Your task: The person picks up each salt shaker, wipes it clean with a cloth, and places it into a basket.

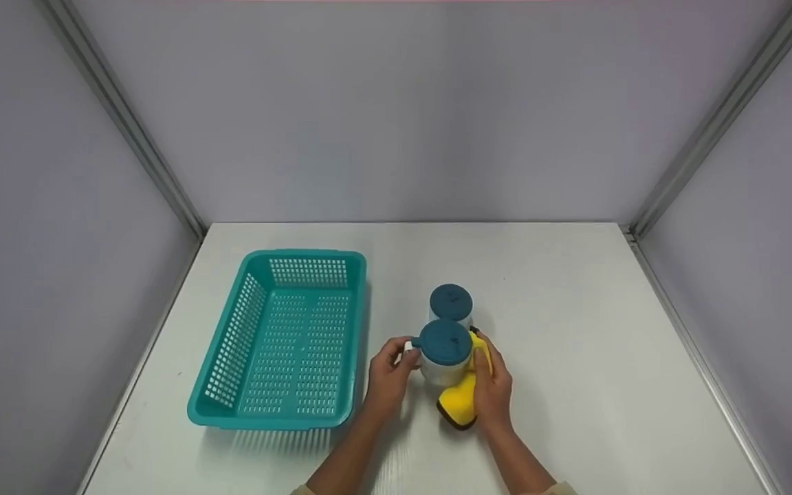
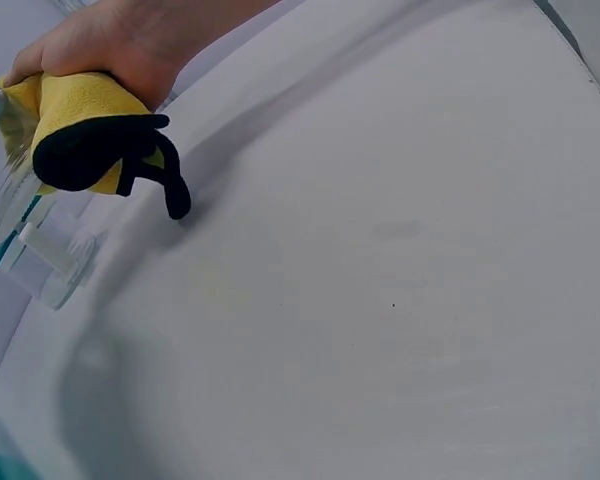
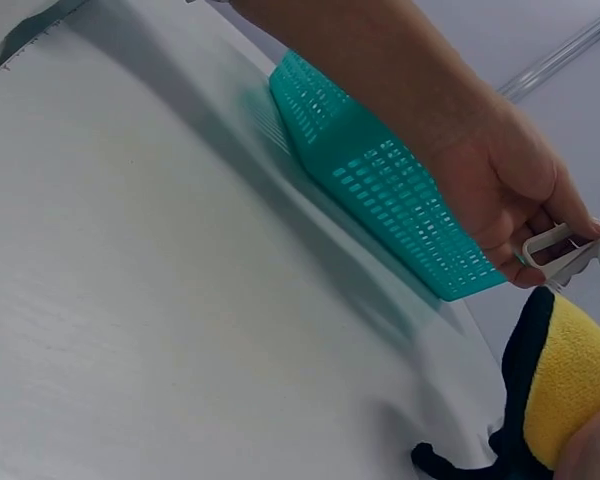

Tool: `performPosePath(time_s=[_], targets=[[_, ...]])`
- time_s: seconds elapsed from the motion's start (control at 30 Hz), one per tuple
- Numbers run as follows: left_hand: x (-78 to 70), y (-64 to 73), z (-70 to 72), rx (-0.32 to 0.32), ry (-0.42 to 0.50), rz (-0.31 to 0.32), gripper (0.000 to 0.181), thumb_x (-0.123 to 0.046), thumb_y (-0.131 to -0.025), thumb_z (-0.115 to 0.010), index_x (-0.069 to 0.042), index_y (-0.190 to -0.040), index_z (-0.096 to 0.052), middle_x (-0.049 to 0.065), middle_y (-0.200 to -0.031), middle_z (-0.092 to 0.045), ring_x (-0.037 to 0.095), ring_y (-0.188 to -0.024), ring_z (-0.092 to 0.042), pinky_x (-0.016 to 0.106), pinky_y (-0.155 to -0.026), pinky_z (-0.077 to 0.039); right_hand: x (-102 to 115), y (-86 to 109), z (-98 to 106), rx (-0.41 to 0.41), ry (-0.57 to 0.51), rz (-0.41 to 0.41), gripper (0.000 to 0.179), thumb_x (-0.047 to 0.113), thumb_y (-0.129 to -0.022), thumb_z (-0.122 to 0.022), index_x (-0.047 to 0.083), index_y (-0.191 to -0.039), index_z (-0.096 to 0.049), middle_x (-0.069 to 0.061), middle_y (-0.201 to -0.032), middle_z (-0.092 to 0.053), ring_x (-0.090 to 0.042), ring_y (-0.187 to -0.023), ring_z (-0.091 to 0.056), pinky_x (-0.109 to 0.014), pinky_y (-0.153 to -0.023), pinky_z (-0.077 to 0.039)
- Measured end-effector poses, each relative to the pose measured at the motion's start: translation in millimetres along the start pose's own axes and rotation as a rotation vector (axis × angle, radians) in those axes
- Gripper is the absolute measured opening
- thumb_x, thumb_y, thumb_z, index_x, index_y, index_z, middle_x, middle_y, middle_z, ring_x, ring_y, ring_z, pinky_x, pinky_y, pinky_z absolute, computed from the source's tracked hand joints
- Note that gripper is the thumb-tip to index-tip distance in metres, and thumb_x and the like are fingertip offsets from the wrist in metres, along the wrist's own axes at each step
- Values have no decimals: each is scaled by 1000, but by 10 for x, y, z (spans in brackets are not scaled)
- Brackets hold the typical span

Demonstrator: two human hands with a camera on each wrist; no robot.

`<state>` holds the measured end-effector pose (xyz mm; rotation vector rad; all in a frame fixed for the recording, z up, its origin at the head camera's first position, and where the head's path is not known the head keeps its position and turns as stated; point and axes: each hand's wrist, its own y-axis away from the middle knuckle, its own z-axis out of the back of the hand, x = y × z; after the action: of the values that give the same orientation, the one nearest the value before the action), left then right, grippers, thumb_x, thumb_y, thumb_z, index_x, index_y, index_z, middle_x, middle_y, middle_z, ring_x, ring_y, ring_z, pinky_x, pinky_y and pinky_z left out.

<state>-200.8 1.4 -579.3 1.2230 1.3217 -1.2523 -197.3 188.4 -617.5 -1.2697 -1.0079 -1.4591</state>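
Two clear jars with dark blue lids stand one behind the other in the head view. My left hand point(image 1: 389, 375) grips the near jar point(image 1: 443, 376) by its white side handle point(image 3: 548, 240), which the right wrist view shows between fingers and thumb. A folded yellow cloth point(image 1: 461, 399) with black edging is in my right hand point(image 1: 496, 388), held against the right side of that jar. In the left wrist view the cloth's black edge and a loop hang below the hand. Just behind, the far jar point(image 1: 451, 301) is upright, partly hidden by the near one.
To the left on the white table point(image 1: 595, 357) lies a teal plastic basket point(image 1: 356, 330) with perforated walls and floor, nothing inside it. Grey panels point(image 1: 396, 110) enclose the table at the back and both sides.
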Motion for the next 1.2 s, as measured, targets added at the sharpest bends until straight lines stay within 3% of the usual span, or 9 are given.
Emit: performPosePath(time_s=[0.33,0.5,0.67,0.9,1.2], targets=[[331,-70,42,-54,6,-66,14,-11,-95,-64,-8,-108,-69,10,-102,-68,17,-91,-63,38,-80,-60,-19,-19,-36,-13,7,13,54,55,-101,-43,25,-146,-46,2,-150,-48,-21,-139,-43,-45,-118,-31],[355,-52,42,-56,6,-69,14,-14,-94,-66,-9,-106,-70,9,-101,-68,18,-91,-64,34,-78,-61,-19,1,-42,-27,0,-49,60,58,-99,-43,23,-148,-45,1,-151,-47,-23,-140,-42,-47,-119,-29],[338,-86,28,-49,-13,-65,15,-19,-94,-67,-11,-107,-70,6,-101,-69,19,-93,-64,33,-79,-60,-5,-44,-39,-30,3,-51,63,62,-98,-41,23,-148,-44,0,-152,-46,-24,-141,-41,-48,-119,-28],[336,-72,34,-83,-27,-7,14,-15,-94,-66,-12,-107,-70,4,-102,-68,17,-93,-63,31,-79,-60,1,-58,-57,-5,29,-73,64,61,-98,-41,22,-149,-42,-2,-154,-43,-26,-143,-38,-49,-119,-27],[315,-83,18,-120,-43,-54,13,-20,-94,-67,-16,-105,-71,2,-100,-69,18,-92,-64,31,-78,-61,49,-132,-21,30,19,-94,67,63,-98,-39,21,-150,-40,-3,-155,-41,-26,-143,-37,-49,-120,-26]])
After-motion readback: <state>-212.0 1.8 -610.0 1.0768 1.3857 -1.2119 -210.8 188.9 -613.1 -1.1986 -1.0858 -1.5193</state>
